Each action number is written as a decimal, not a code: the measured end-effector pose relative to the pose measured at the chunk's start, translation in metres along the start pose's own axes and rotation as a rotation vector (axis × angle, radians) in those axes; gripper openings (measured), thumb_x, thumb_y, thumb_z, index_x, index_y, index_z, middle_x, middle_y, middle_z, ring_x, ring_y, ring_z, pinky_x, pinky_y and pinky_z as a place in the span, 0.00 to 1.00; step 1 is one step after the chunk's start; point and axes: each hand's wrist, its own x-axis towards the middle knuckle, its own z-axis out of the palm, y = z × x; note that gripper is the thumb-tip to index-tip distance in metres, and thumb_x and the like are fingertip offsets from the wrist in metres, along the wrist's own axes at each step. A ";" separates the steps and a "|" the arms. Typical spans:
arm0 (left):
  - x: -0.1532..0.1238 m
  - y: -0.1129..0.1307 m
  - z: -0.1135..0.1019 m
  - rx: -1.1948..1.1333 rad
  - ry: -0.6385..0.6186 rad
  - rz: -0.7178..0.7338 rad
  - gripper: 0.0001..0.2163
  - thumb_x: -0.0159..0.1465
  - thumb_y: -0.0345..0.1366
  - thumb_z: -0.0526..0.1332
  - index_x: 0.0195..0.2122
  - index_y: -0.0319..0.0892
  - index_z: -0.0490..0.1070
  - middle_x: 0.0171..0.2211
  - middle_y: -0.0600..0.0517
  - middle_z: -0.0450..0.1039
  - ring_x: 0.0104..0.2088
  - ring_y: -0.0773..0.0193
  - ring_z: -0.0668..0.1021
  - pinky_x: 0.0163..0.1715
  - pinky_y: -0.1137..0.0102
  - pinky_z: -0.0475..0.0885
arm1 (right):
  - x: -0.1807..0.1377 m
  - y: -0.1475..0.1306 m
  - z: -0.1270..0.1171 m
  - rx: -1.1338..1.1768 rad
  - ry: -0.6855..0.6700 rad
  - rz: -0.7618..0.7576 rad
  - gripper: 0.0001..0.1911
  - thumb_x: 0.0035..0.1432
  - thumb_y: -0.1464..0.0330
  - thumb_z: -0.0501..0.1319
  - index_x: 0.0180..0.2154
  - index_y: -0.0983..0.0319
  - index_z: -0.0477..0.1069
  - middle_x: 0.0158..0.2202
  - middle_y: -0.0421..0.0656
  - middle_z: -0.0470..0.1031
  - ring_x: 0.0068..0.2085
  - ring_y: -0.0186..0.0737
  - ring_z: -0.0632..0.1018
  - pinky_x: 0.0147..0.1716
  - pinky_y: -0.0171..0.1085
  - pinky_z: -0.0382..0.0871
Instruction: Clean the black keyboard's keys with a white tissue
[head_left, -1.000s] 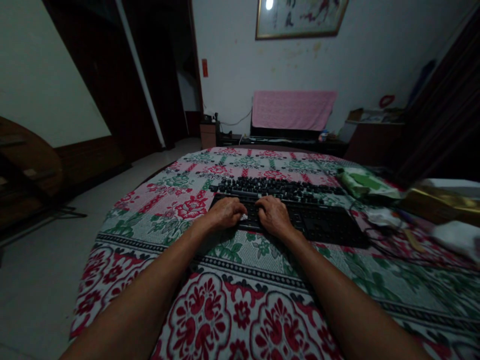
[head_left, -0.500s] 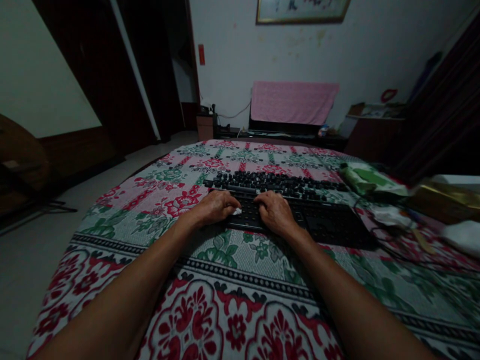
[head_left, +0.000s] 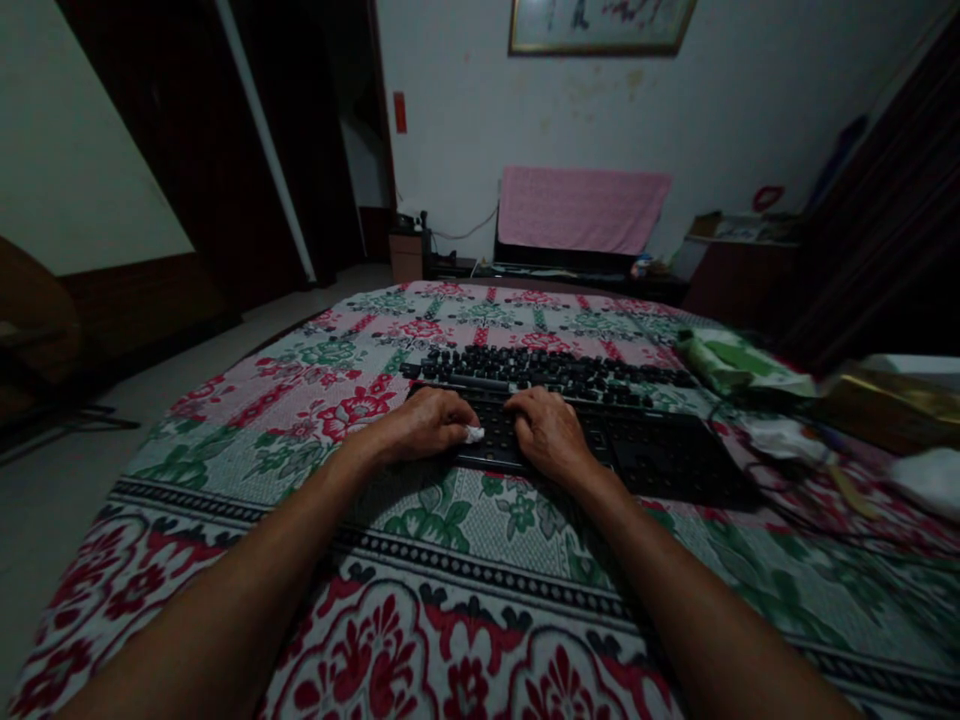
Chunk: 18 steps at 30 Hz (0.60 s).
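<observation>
A black keyboard lies on a floral tablecloth, and a second dark strip of keys sits just behind it. My left hand rests at the keyboard's left end. Its fingers are closed around a small white wad, which is pressed against the keys. My right hand lies on the keyboard beside it, fingers curled down onto the keys and holding it in place. The fingertips of both hands are mostly hidden.
A green and white bag, a gold box and white items sit on the table at the right, with a thin cable trailing near them. A pink cloth covers a unit by the far wall. The floor lies left.
The view has shifted down and a little closer to the table. Both hands stay on the keyboard, the left with the white wad moving only slightly.
</observation>
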 end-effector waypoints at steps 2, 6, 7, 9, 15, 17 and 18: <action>0.001 0.002 0.005 0.040 0.015 0.040 0.10 0.56 0.31 0.56 0.37 0.44 0.75 0.32 0.53 0.72 0.32 0.67 0.72 0.32 0.75 0.64 | 0.000 0.000 0.000 -0.002 0.004 -0.005 0.14 0.55 0.72 0.52 0.41 0.58 0.72 0.44 0.44 0.70 0.44 0.42 0.67 0.43 0.38 0.58; 0.003 0.004 0.011 0.158 0.036 0.102 0.13 0.54 0.28 0.56 0.37 0.46 0.76 0.30 0.52 0.70 0.31 0.66 0.71 0.32 0.73 0.64 | 0.000 0.001 0.001 0.013 0.015 -0.009 0.14 0.55 0.73 0.52 0.40 0.59 0.72 0.44 0.44 0.71 0.44 0.42 0.68 0.44 0.38 0.58; 0.003 0.003 0.009 0.164 0.046 0.095 0.13 0.54 0.28 0.56 0.36 0.46 0.77 0.29 0.52 0.70 0.30 0.66 0.71 0.32 0.73 0.64 | 0.001 0.001 0.001 0.017 0.014 -0.008 0.14 0.55 0.73 0.52 0.40 0.59 0.72 0.44 0.44 0.71 0.44 0.42 0.68 0.44 0.38 0.58; 0.002 -0.004 0.002 0.124 0.107 0.036 0.12 0.53 0.29 0.56 0.34 0.45 0.77 0.29 0.52 0.71 0.30 0.66 0.71 0.32 0.73 0.64 | 0.001 0.001 0.001 0.024 0.009 -0.008 0.14 0.55 0.73 0.52 0.41 0.59 0.72 0.44 0.44 0.71 0.44 0.42 0.68 0.45 0.38 0.58; -0.009 -0.026 -0.026 -0.253 0.107 -0.183 0.11 0.55 0.39 0.59 0.34 0.39 0.75 0.27 0.52 0.74 0.27 0.68 0.72 0.27 0.74 0.64 | 0.000 0.000 0.001 0.029 0.012 -0.019 0.14 0.55 0.73 0.51 0.40 0.59 0.72 0.44 0.44 0.71 0.44 0.41 0.68 0.45 0.38 0.58; -0.011 -0.024 -0.026 -0.248 0.025 -0.176 0.10 0.54 0.39 0.59 0.32 0.39 0.75 0.25 0.53 0.73 0.25 0.69 0.70 0.25 0.74 0.62 | 0.000 0.000 0.001 0.020 0.015 -0.019 0.14 0.55 0.73 0.51 0.40 0.59 0.72 0.44 0.44 0.71 0.44 0.41 0.68 0.44 0.38 0.59; -0.011 -0.022 -0.025 -0.230 -0.015 -0.174 0.10 0.54 0.39 0.59 0.32 0.40 0.75 0.24 0.54 0.72 0.24 0.70 0.69 0.25 0.75 0.61 | 0.000 0.001 0.002 0.015 0.018 -0.020 0.14 0.55 0.73 0.51 0.40 0.59 0.72 0.44 0.44 0.71 0.44 0.41 0.68 0.44 0.38 0.59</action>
